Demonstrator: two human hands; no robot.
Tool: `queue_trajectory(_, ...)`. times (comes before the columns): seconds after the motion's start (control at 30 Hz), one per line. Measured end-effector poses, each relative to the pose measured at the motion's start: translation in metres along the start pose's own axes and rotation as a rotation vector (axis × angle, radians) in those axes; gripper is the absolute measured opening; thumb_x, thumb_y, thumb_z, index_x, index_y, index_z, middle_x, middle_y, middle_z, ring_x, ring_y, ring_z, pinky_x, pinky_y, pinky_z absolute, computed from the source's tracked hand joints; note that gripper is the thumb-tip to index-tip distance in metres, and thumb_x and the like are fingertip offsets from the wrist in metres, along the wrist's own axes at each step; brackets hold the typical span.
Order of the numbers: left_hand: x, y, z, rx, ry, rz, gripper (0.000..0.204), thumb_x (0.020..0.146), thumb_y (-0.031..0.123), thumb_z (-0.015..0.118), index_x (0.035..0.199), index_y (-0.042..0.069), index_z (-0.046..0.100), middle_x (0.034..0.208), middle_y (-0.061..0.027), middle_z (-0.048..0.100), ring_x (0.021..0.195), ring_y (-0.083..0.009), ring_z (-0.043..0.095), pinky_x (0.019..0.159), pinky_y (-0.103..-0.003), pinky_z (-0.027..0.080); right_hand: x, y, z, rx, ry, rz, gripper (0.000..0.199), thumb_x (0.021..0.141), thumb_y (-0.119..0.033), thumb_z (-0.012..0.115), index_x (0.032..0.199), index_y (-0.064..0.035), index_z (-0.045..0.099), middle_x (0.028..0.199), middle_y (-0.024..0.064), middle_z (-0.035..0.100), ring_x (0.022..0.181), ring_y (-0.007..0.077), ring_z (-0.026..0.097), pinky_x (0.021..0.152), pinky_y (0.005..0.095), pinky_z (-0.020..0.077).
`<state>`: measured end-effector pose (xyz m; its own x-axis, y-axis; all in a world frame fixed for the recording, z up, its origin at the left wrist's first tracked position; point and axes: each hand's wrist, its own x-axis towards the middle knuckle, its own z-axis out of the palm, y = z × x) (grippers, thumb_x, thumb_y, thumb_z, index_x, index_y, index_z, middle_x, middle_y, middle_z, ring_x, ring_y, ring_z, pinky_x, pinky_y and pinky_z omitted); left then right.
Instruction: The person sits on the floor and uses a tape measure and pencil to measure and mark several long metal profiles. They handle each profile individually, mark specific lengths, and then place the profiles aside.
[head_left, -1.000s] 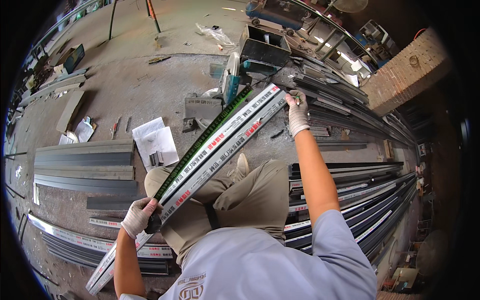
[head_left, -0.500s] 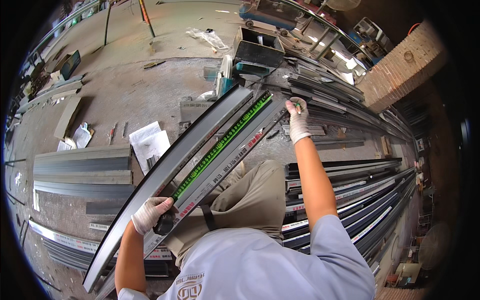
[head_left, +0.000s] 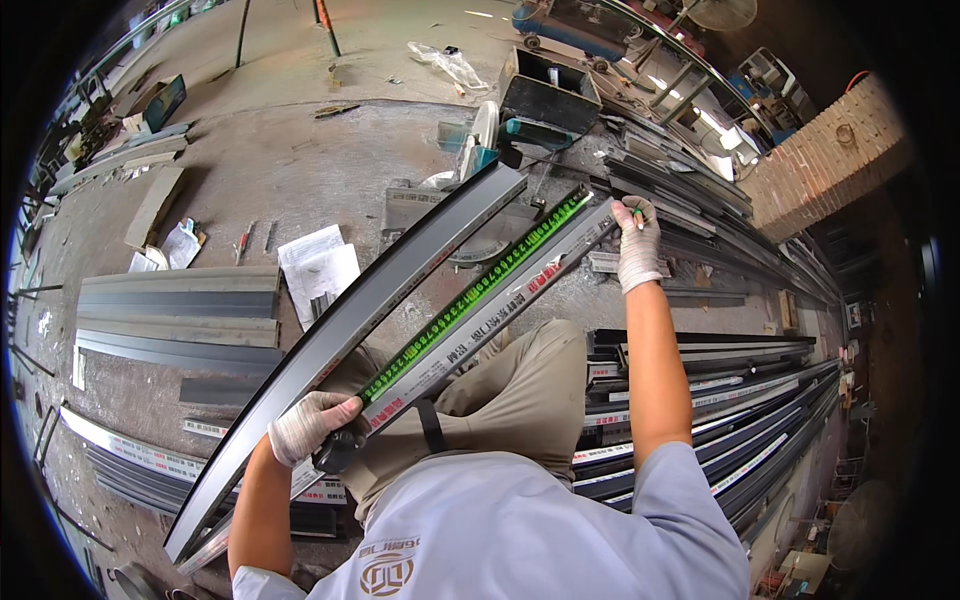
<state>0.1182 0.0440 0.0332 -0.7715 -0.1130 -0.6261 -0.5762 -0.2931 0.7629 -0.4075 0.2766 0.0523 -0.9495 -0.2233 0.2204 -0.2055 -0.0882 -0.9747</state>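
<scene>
A long grey metal profile [head_left: 500,318] with printed film lies slantwise across my lap. Along its far edge runs the bright green blade [head_left: 480,290] of a tape measure. My left hand [head_left: 312,425], in a whitish glove, is closed on the dark tape measure case [head_left: 340,452] at the profile's lower end. My right hand [head_left: 638,240], also gloved, grips the profile's upper end, with a small green pen-like thing [head_left: 640,217] sticking out between the fingers. A second, wider grey profile [head_left: 345,335] lies beside the first on its left, a gap between them along most of their length.
Stacked profiles lie at the left [head_left: 180,310] and right [head_left: 720,400]. White papers [head_left: 318,262] rest on the floor. Ahead stand a teal cutting saw [head_left: 482,145] and a dark open box [head_left: 548,92]. A brick pillar [head_left: 835,160] rises at the right.
The measured profile has shifted right, away from the wider one, and the gap between them has grown. Both hands keep their grip. The whole view has swung a little left.
</scene>
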Motion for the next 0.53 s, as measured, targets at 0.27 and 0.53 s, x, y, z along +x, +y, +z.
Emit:
queue_trajectory(0.27, 0.013, 0.011, 0.022, 0.005, -0.005, -0.044, 0.049, 0.105, 0.045, 0.066, 0.107, -0.002, 0.075, 0.085, -0.0061, 0.075, 0.073, -0.0115, 0.068, 0.071, -0.029, 0.056, 0.006, -0.004, -0.005, 0.072, -0.032, 0.131, 0.012, 0.096, -0.018, 0.075, 0.105, -0.0156, 0.067, 0.079, -0.0028, 0.065, 0.054, 0.0097, 0.060, 0.045, 0.0250, 0.0447)
queue_trajectory(0.53, 0.041, 0.044, 0.045, 0.178, 0.027, -0.039, 0.049, 0.106, 0.046, 0.063, 0.103, -0.001, 0.076, 0.080, -0.0052, 0.074, 0.067, -0.0100, 0.066, 0.065, -0.027, 0.054, 0.015, 0.003, -0.013, 0.122, -0.112, 0.169, 0.022, 0.099, -0.035, 0.074, 0.107, -0.0164, 0.065, 0.082, 0.0006, 0.070, 0.053, 0.0134, 0.066, 0.044, 0.0249, 0.0470)
